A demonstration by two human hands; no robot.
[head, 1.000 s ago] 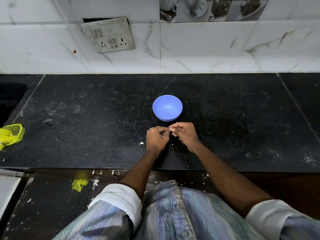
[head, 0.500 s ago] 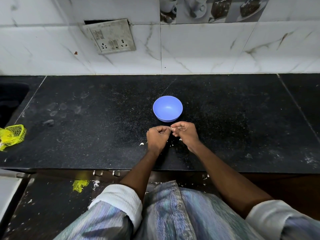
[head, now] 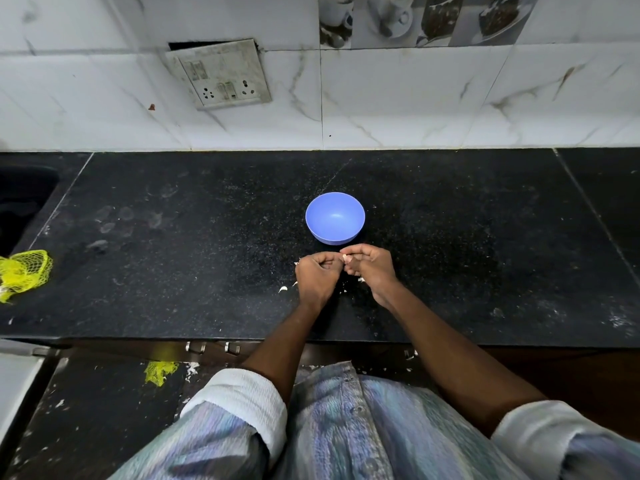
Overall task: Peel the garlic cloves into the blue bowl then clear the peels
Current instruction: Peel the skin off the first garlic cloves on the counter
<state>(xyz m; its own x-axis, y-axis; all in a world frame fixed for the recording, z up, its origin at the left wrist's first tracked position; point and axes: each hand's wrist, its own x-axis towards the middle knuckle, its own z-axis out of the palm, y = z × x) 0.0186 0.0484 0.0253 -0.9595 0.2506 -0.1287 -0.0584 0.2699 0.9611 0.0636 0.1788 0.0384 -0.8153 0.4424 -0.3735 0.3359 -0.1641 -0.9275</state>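
Home kitchen — black granite counter (head: pixel 207 271), marble-look wall tiles (head: pixel 415 109), switchboard (head: pixel 220 73).

One view only, head-worn, wide-angle. It looks forward and steeply down from above the person's chest, facing the tiled back wall (head: pixel 415 98) square-on. Black counter (head: pixel 173 237) fills the middle band; wall with socket plate (head: pixel 220 75) runs across the top, the shirt front (head: pixel 346 427) and floor fill the bottom. Both forearms enter from the lower edge and meet near frame centre, left hand (head: pixel 316 276) and right hand (head: pixel 372 266) close under the lens, blue bowl (head: pixel 335 218) just beyond them. Straight lines bow toward the edges. No second view to share anything with.
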